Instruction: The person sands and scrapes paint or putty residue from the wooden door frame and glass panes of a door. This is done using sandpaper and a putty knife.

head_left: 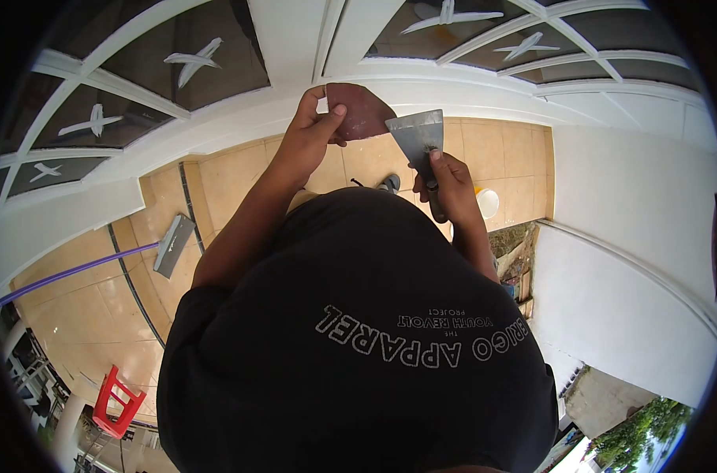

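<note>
My left hand [321, 126] pinches a dark reddish-brown piece of sandpaper [360, 112] by its left side, thumb on the front and fingers behind. In my right hand [451, 181] is a putty knife [418, 134], gripped by its dark handle with the thumb near the base of the blade. The wide grey metal blade points up and away from me. Its left corner overlaps the right edge of the sandpaper in this view. Both hands are raised in front of my body, over the tiled floor.
White-framed windows [216, 59] with white X marks stand ahead. A flat mop [174, 246] with a purple handle rests at the left, and a red stool [119, 402] stands behind it. A white tub [487, 203] sits beyond my right hand, near a white wall [634, 173].
</note>
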The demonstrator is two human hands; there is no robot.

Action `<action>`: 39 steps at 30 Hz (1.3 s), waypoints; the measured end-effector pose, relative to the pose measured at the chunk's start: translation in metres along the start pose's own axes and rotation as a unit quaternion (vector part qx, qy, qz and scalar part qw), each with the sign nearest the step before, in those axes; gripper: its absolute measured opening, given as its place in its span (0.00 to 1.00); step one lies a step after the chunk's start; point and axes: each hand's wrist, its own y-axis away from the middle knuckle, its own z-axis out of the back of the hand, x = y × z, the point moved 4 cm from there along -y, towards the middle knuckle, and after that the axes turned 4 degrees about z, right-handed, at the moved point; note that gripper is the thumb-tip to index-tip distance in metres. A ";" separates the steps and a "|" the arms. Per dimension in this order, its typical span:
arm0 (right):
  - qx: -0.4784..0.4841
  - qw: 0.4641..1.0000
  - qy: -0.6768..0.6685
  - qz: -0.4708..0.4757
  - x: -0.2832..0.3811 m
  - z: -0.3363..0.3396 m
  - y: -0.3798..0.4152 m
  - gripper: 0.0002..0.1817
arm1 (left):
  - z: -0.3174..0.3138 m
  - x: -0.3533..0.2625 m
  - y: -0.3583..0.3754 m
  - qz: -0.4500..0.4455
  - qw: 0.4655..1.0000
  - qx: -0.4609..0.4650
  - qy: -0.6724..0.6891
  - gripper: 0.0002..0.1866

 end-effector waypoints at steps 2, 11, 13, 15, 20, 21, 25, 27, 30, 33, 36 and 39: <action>-0.001 0.999 0.006 -0.044 -0.003 -0.010 0.003 0.22 | 0.006 0.000 0.002 0.015 1.000 0.006 0.011 0.20; 0.027 0.998 0.010 -0.057 -0.004 -0.030 -0.005 0.21 | 0.017 0.000 0.017 0.009 0.999 0.035 -0.008 0.24; 0.041 0.998 0.017 -0.052 -0.005 -0.028 -0.011 0.21 | 0.014 -0.009 0.022 -0.002 0.999 0.039 -0.024 0.25; 0.053 0.997 0.022 -0.051 -0.006 -0.026 -0.015 0.22 | 0.005 -0.018 0.026 -0.045 0.996 0.070 -0.003 0.24; 0.077 0.996 0.029 -0.038 -0.011 -0.010 -0.026 0.22 | -0.010 -0.007 0.017 -0.076 0.993 0.092 0.018 0.22; 0.081 0.996 0.028 -0.036 -0.011 -0.004 -0.029 0.22 | -0.015 -0.006 0.016 -0.080 0.992 0.095 0.028 0.21; 0.107 0.993 0.045 -0.023 -0.012 0.022 -0.046 0.22 | -0.034 -0.006 0.011 -0.070 0.995 0.069 -0.031 0.17; 0.123 0.991 0.049 -0.019 -0.006 0.035 -0.056 0.22 | -0.044 -0.005 0.007 -0.034 0.998 0.023 -0.038 0.14; 0.175 0.970 0.164 -0.051 0.004 0.052 -0.063 0.23 | -0.066 0.003 -0.004 -0.009 0.999 -0.008 -0.040 0.15; 0.114 0.970 0.215 -0.005 0.004 0.079 -0.074 0.24 | -0.087 0.013 -0.022 -0.009 0.999 -0.024 -0.033 0.16; 0.130 0.959 0.252 0.009 0.004 0.096 -0.079 0.25 | -0.102 0.022 -0.036 0.008 1.000 -0.013 -0.018 0.16; 0.098 0.963 0.249 0.016 0.000 0.115 -0.088 0.24 | -0.113 0.031 -0.046 0.016 0.999 -0.031 0.003 0.15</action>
